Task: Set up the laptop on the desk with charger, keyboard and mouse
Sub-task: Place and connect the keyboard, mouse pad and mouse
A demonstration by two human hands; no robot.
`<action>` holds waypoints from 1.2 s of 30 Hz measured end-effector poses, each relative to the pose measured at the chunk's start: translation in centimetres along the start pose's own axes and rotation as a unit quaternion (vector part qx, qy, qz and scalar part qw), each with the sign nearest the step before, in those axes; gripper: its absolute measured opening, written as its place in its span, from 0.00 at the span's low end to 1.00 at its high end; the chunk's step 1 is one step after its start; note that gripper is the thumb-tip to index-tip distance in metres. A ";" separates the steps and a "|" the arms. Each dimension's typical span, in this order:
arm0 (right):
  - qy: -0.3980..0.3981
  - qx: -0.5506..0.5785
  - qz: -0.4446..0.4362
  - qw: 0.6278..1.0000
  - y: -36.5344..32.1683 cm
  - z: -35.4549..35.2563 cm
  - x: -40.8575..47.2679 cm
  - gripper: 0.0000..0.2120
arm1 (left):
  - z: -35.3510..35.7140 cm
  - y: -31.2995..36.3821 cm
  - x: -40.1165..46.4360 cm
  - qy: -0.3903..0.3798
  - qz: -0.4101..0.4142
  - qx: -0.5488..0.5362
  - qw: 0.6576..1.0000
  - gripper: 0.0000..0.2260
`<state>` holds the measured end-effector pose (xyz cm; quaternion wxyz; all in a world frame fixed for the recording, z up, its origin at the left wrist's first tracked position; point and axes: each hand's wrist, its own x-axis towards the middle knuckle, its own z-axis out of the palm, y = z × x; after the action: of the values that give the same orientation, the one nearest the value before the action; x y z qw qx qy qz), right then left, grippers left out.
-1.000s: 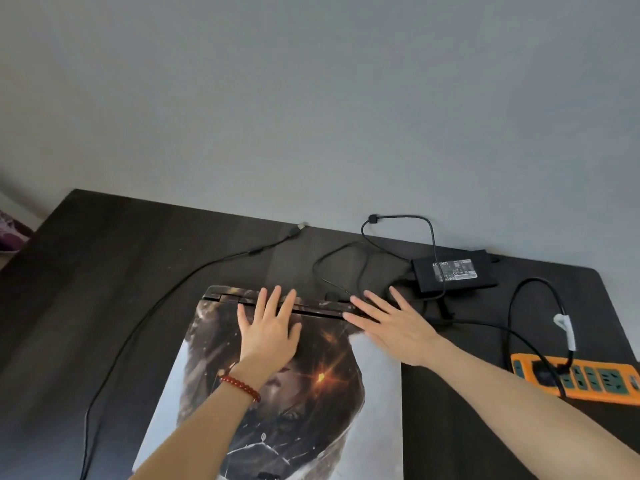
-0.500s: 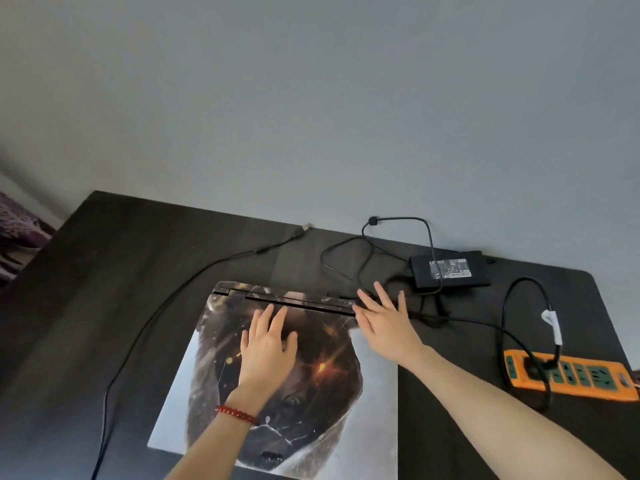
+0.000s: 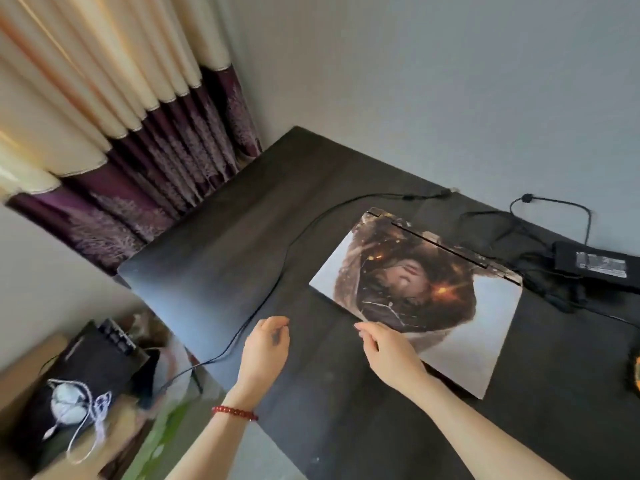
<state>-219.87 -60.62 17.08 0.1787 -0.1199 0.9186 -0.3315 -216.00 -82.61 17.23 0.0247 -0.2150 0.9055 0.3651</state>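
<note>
The closed laptop [image 3: 450, 306], its lid covered by a printed picture, lies flat on the dark desk [image 3: 214, 258] at the right. Behind it lies the black charger brick [image 3: 595, 263] among tangled black cords. A thin black cable [image 3: 287, 251] runs from the desk's back edge across the top and off its left side. My left hand [image 3: 265, 351] hovers over the desk left of the laptop, fingers loosely curled and holding nothing. My right hand [image 3: 391, 355] hangs at the laptop's near left corner, fingers relaxed. A black keyboard [image 3: 116, 337] shows in a box on the floor, partly hidden.
A cardboard box [image 3: 31, 372] left of the desk holds a black bag [image 3: 72, 400] and other items. Curtains [image 3: 121, 133] hang behind the desk's left end. An orange power strip [image 3: 635, 372] peeks in at the right edge.
Both hands have lifted off the laptop lid and pulled back toward me. The view has swung left, bringing the curtains and the floor box into sight.
</note>
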 end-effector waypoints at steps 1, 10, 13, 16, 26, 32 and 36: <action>-0.023 -0.009 -0.021 0.999 -1.3 1.6 -0.3 0.16 | -1.5 -2.0 -0.7 0.012 -0.024 0.005 1.000 0.11; -0.054 -0.133 -0.021 0.989 -15.9 14.8 4.9 0.21 | -12.2 -17.2 -1.0 0.070 -0.105 -0.043 0.991 0.11; -0.111 -0.259 -0.022 0.959 -20.1 20.1 7.4 0.25 | -15.4 -22.5 0.0 0.067 -0.124 -0.068 0.988 0.11; -0.169 -0.401 -0.100 0.895 -22.2 23.8 8.1 0.23 | -18.8 -28.0 -0.3 0.063 -0.167 -0.073 0.981 0.12; -0.109 -0.357 -0.332 0.866 -37.9 32.4 14.0 0.05 | -24.3 -40.6 -2.5 0.116 -0.342 -0.138 0.922 0.11; -0.169 -0.182 -0.359 0.900 -45.3 41.9 15.8 0.08 | -26.1 -45.2 -1.2 0.175 -0.425 -0.182 0.869 0.12; -0.249 -0.115 -0.288 0.917 -46.3 48.2 19.1 0.11 | -26.4 -49.6 0.8 0.225 -0.466 -0.172 0.838 0.14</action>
<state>-212.80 -129.15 8.01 0.2835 -0.4779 0.8016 -0.2205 -193.55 -132.36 4.15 -0.0500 -0.6886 0.6013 0.4021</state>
